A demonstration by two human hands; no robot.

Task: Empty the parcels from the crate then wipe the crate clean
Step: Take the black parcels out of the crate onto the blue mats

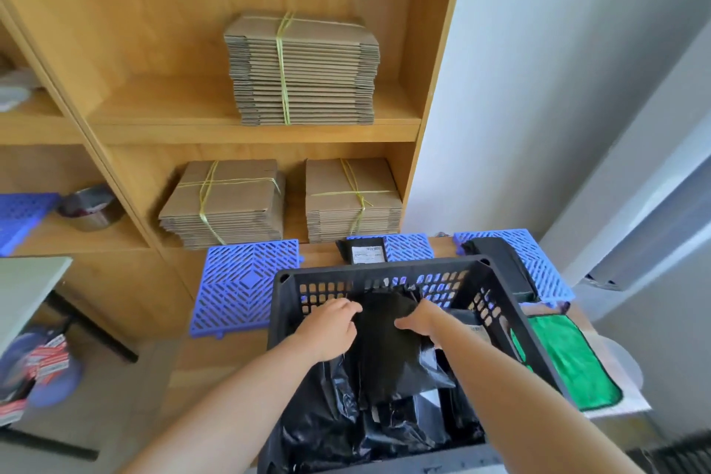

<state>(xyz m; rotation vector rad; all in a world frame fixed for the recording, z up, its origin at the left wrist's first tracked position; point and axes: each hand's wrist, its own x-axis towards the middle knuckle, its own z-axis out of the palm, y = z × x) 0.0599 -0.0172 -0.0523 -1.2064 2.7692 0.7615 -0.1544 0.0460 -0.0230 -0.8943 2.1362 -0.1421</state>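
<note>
Hands deep in the crate [388, 273] now, both on the same black parcel [388, 342]! The left hand [331, 327] pinches its upper left edge, the right hand [421, 321] clamps the upper right edge, fingers curled shut on the plastic. The parcel stands tilted, long axis running from the near floor of the crate up toward the far wall, top end between the two hands. So the way out looks to be up and over the far rim, toward the surface [319, 254] where another parcel [367, 251] already lies on a blue grid mat [408, 247]. More black bags [327, 427] sit crumpled underneath (plenty left, by my reckoning). The green cloth [569, 362] waits just right of the crate, nearer the right hand, untouched; wiping is some way off yet.
</note>
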